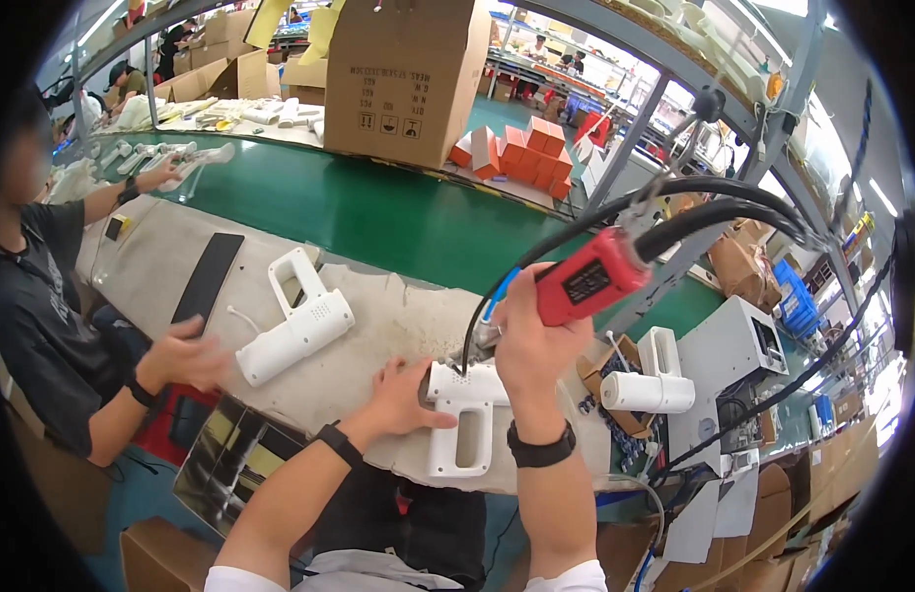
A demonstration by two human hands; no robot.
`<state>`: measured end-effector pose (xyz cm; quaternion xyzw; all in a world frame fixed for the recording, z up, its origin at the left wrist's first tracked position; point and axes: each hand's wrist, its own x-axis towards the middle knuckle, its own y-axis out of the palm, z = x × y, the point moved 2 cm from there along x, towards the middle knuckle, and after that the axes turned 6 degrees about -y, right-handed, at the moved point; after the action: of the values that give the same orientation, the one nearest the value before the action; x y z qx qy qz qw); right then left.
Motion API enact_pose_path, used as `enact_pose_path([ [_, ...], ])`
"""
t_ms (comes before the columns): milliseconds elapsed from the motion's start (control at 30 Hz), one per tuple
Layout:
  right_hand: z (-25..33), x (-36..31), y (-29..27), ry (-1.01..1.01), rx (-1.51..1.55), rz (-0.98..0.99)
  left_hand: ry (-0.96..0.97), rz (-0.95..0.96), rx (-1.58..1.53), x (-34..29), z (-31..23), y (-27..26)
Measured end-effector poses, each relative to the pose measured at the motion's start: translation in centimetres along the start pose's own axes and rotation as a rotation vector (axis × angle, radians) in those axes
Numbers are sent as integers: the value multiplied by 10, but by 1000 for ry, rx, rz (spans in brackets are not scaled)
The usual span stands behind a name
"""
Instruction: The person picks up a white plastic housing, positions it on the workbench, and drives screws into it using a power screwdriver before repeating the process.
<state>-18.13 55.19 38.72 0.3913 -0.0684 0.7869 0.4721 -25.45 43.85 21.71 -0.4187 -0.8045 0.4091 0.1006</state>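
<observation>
One white housing (pixel 455 393) beside left fingers (pixel 410 379) (right fingers (pixel 522 300) grip red tool (pixel 597 274))

Front housing (pixel 447 383) on workbench (pixel 393 306), second housing (pixel 294 340) left, third housing (pixel 640 393) right; conveyor (pixel 378 202) behind workbench, carton (pixel 403 89) behind conveyor.

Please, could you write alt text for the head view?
A person's right grip holds a red corded tool over a white handled casing on a workbench, the left grip touching that casing. To the left, a co-worker is beside another white casing.
</observation>
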Motion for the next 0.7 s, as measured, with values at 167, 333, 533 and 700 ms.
enact_pose_path([
  [167,-27,-5,11,93,41,-1,25,49,-38,2,-2,-1],
  [333,-44,-7,19,119,31,-18,34,31,-77,5,5,3],
  [533,-62,-16,22,150,-121,99,87,16,-40,12,6,8],
  [700,-61,-20,13,108,-143,49,106,-39,-49,9,3,8],
])
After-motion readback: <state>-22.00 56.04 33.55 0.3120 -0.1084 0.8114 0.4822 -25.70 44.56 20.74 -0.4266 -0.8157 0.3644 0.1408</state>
